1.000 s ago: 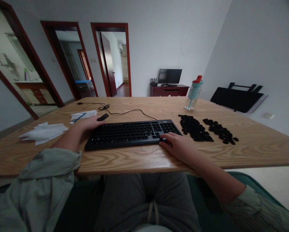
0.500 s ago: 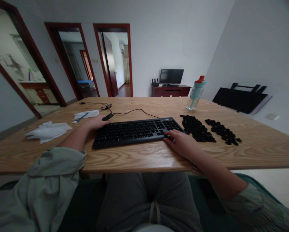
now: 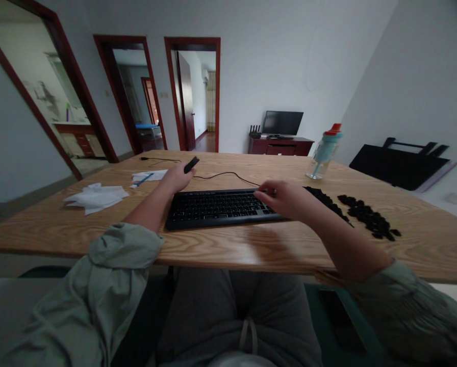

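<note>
A black keyboard lies flat on the table in front of me. My left hand is raised above its far left corner, closed around a short dark object whose kind I cannot make out. Over the keyboard's right end hovers my right hand, its fingers drawn together in a pinch; whatever they hold, if anything, is too small to name. The hand and forearm hide part of the right-hand keys. To the right of that arm lie two groups of loose black keycaps, the nearer group partly covered.
A clear bottle with a red lid stands at the back right. The keyboard's thin cable runs behind it. Crumpled white tissue lies at left, near a slim blue-and-white tool on more tissue. A phone rests below the table edge.
My left hand has lifted off the keyboard's left end with the dark object. My right hand has risen from the front edge to above the keys. The view has turned slightly left.
</note>
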Action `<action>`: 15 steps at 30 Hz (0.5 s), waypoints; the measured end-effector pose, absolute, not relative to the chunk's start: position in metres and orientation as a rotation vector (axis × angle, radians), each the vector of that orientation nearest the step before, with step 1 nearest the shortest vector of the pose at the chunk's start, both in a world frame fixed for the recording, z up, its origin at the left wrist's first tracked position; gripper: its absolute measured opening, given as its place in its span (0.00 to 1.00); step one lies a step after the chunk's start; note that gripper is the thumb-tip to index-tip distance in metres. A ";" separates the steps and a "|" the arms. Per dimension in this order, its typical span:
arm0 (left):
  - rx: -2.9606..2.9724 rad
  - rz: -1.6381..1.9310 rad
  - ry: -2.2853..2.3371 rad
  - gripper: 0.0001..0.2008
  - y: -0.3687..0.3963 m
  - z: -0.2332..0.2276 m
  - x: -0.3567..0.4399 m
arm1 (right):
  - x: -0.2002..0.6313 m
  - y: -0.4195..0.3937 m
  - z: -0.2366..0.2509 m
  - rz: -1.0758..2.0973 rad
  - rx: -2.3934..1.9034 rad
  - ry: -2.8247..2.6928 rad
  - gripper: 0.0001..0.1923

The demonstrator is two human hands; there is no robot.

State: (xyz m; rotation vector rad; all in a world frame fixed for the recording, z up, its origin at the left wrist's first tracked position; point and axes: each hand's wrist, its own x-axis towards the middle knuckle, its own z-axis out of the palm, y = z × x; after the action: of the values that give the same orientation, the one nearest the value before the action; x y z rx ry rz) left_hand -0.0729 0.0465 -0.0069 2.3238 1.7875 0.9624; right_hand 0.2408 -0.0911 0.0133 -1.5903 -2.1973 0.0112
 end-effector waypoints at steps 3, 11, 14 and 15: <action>2.470 0.953 1.331 0.24 0.033 -0.002 -0.037 | 0.197 -0.056 0.028 0.226 -1.368 -2.073 0.26; 2.266 0.915 0.978 0.19 0.030 -0.013 -0.031 | 0.141 0.006 -0.008 0.521 -1.031 -1.865 0.21; 2.162 0.863 0.913 0.22 0.033 -0.011 -0.043 | 0.148 0.002 0.000 0.563 -1.028 -1.782 0.21; 2.149 0.874 0.907 0.23 0.032 -0.010 -0.044 | 0.151 -0.001 0.008 0.548 -1.042 -1.786 0.21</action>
State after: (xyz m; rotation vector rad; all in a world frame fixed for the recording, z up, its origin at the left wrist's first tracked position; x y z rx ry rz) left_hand -0.0438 0.0321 -0.0100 2.1486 0.9070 0.8742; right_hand 0.1507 -0.0008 0.0078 -1.0422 -1.7856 0.5482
